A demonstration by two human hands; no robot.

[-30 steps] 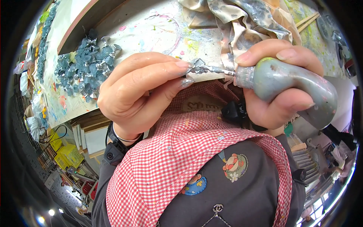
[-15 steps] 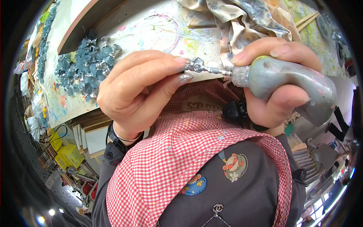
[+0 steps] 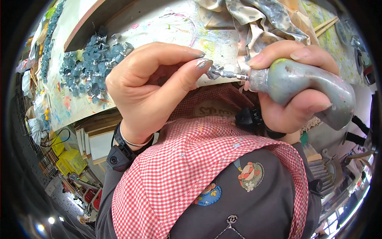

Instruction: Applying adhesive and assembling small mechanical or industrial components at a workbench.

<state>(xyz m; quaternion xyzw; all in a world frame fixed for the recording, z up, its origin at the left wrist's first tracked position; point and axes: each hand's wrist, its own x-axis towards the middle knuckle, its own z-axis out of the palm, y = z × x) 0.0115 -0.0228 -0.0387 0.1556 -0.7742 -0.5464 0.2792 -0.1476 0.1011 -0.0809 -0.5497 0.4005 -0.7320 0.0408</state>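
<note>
My right hand [image 3: 294,85] is wrapped round a soft grey squeeze bottle [image 3: 314,89], lying nearly level with its narrow metal nozzle pointing left. Thumb and forefinger of my left hand [image 3: 159,77] pinch a small silvery-grey piece [image 3: 217,73], its shape partly hidden by the fingertips. The nozzle tip meets the piece's right side. Grey paint smears the thumb and fingertip. Left of that hand, many small blue-grey pieces with silvery edges [image 3: 93,67] lie heaped on the paint-spotted table [image 3: 155,32].
A wooden board edge [image 3: 83,24] stands behind the heap. Paint-stained cloth [image 3: 258,20] lies crumpled at the back, with wooden sticks [image 3: 327,27] to its right. Yellow crates [image 3: 71,161] stand low on the left. A red checked apron [image 3: 171,163] covers my lap.
My left hand has rotated, and its fingers grip the small piece differently, with the thumb now higher. Bottle and piece have shifted slightly right.
</note>
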